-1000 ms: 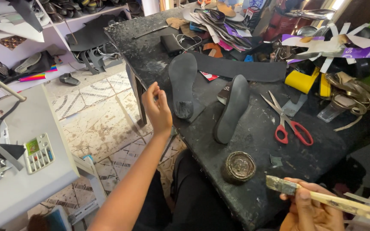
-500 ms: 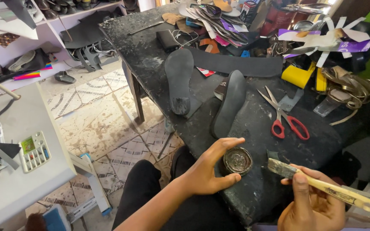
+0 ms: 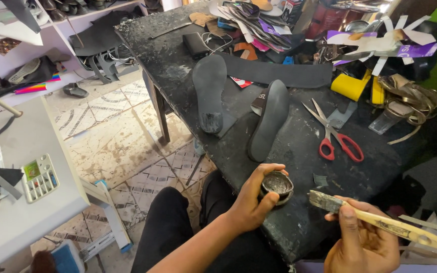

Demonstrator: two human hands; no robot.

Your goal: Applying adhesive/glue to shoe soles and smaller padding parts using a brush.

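Red-handled scissors (image 3: pixel 337 136), black soles (image 3: pixel 269 119)

Open bench surface (image 3: pixel 299 167) lies between 2 dark soles (image 3: pixel 238 108) and red-handled scissors (image 3: pixel 337 136). Scrap piles (image 3: pixel 299 25) crowd the far edge, blocking passage there.

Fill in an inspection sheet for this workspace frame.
Surface: black worktable, scuffed, stained.
Job's things: small round tin; brush; two dark soles.
Clutter: red-handled scissors, cut scraps, yellow piece.
Hands: left hand grips the tin; right hand holds the brush.
Cables: thin lead by a black box.
Surroundings: tiled floor, white table, shelf.
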